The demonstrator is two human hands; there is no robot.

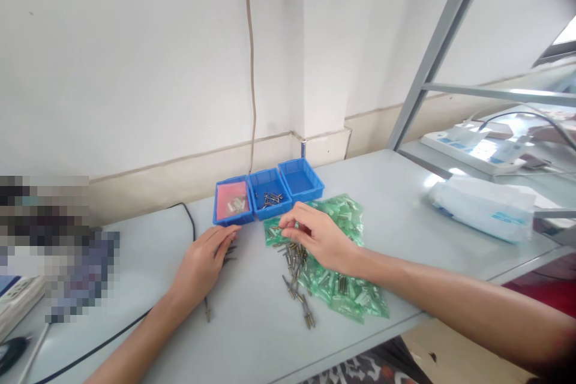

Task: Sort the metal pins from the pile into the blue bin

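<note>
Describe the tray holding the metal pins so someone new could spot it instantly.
Start at the brown cable running down the white wall; below it a row of three blue trays sits on the grey table. The middle tray is the one: it holds loose metal pins, while the left tray has a pink lining and the right tray looks bare.

blue bins (269,192): 3 | hands: 2 | white bags (483,207): 1 | green packets (346,288): too many to count
</note>
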